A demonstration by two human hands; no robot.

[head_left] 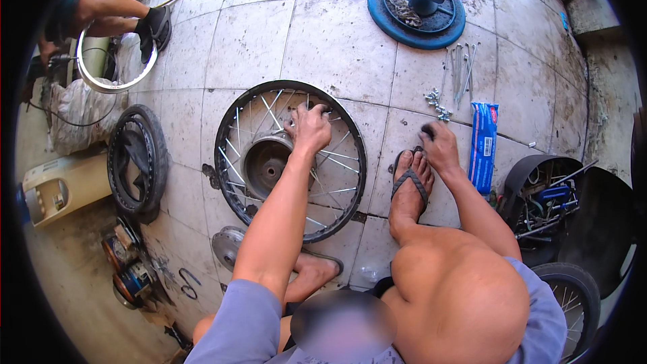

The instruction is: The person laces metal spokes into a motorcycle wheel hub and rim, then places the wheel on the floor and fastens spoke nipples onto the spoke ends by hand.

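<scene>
A black wheel rim [360,168] lies flat on the tiles, with a grey hub [259,168] inside it. Silver spokes [232,149] run between hub and rim, some crossing at a slant. My left hand [310,128] reaches over the wheel, its fingers closed around a spoke close to the far side of the rim. To the right of the wheel, my right hand [439,148] hangs by my sandalled foot, fingers curled together; whatever they hold is hidden. Beyond it lie a small pile of spoke nipples [437,103] and several loose spokes [464,71].
A blue and red packet [483,148] and a black container of tools [546,175] are at right. A blue round-based stand [384,20] is at the back. Left are a tyre [160,155] and another person's gloved hand [155,30] on a silver rim [101,84].
</scene>
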